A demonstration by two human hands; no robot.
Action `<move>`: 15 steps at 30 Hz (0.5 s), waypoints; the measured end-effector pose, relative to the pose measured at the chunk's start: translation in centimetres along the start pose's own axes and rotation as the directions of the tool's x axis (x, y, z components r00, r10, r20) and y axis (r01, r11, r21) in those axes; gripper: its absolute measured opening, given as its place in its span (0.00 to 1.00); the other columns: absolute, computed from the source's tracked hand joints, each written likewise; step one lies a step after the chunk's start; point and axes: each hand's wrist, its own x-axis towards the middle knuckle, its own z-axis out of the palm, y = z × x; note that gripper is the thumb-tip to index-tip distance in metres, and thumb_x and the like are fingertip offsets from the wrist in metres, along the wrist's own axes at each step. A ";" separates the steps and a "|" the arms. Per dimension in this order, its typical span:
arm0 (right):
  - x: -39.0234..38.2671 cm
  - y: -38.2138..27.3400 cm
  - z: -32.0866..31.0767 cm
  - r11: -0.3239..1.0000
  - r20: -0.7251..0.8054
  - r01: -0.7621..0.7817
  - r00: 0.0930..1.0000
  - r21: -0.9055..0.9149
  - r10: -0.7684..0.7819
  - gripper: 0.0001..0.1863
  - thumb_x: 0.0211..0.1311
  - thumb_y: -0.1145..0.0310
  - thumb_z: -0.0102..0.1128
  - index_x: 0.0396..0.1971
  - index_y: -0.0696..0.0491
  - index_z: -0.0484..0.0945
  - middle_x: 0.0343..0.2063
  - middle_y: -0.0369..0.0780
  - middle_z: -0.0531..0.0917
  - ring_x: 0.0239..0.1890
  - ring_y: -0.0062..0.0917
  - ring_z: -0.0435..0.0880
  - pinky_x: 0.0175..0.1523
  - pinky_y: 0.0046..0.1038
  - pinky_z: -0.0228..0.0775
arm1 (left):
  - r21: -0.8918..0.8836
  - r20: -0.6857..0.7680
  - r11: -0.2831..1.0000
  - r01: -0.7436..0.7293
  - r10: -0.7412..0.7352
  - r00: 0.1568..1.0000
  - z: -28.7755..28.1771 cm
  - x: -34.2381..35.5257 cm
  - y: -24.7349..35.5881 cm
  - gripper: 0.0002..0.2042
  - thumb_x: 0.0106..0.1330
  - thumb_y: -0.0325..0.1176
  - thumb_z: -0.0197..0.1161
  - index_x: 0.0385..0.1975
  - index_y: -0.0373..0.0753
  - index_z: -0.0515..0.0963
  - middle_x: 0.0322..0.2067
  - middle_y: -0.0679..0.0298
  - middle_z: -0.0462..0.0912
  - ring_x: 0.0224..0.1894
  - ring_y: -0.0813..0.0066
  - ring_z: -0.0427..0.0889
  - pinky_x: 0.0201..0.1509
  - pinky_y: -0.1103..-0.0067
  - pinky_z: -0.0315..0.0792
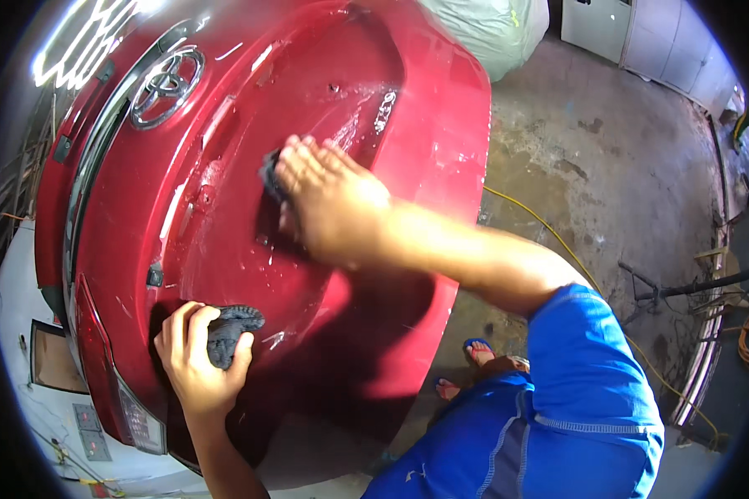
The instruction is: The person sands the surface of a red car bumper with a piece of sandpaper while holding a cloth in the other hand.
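Observation:
A glossy red car rear panel (424, 150) fills the middle, with wet streaks and drops in its recessed area and a chrome oval emblem (166, 86) at upper left. My right hand (333, 200), blurred, presses a dark cloth or pad (270, 175) onto the recessed panel, fingers extended over it, which partly hide it. My left hand (195, 358) grips a crumpled dark grey cloth (233, 328) against the lower left of the panel, just above a tail light (137, 416).
A covered object (503, 29) stands behind the car, near white cabinets (657, 41). A yellow hose or cord (549, 224) crosses the concrete floor. Dark equipment on a stand (699, 283) is at the right. My sandalled feet (478, 353) show below.

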 end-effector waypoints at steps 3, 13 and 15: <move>-1.0 0.6 0.3 0.998 -0.079 0.058 0.995 0.030 -0.055 0.37 0.83 0.48 0.41 0.78 0.60 0.62 0.81 0.51 0.62 0.83 0.40 0.60 0.87 0.46 0.44 | -0.036 0.007 0.999 -0.004 0.005 1.000 0.4 1.3 0.8 0.24 0.54 0.42 0.78 0.48 0.39 0.81 0.51 0.54 0.82 0.53 0.49 0.81 0.62 0.56 0.70; 6.0 6.1 0.1 0.966 -0.111 -0.206 0.968 0.155 0.224 0.40 0.85 0.46 0.37 0.79 0.65 0.59 0.79 0.58 0.61 0.83 0.48 0.58 0.85 0.48 0.47 | -0.033 -0.009 0.999 -0.011 0.011 1.000 0.8 1.9 1.1 0.25 0.51 0.42 0.80 0.47 0.41 0.81 0.52 0.57 0.81 0.54 0.52 0.80 0.61 0.56 0.69; 1.3 1.3 1.3 0.991 -0.055 -0.102 0.993 0.091 0.107 0.39 0.85 0.47 0.37 0.78 0.66 0.59 0.79 0.58 0.61 0.83 0.48 0.57 0.85 0.49 0.47 | -0.036 0.001 0.999 -0.002 0.002 1.000 0.5 0.8 0.6 0.24 0.51 0.40 0.79 0.48 0.40 0.81 0.52 0.56 0.82 0.55 0.51 0.80 0.62 0.57 0.69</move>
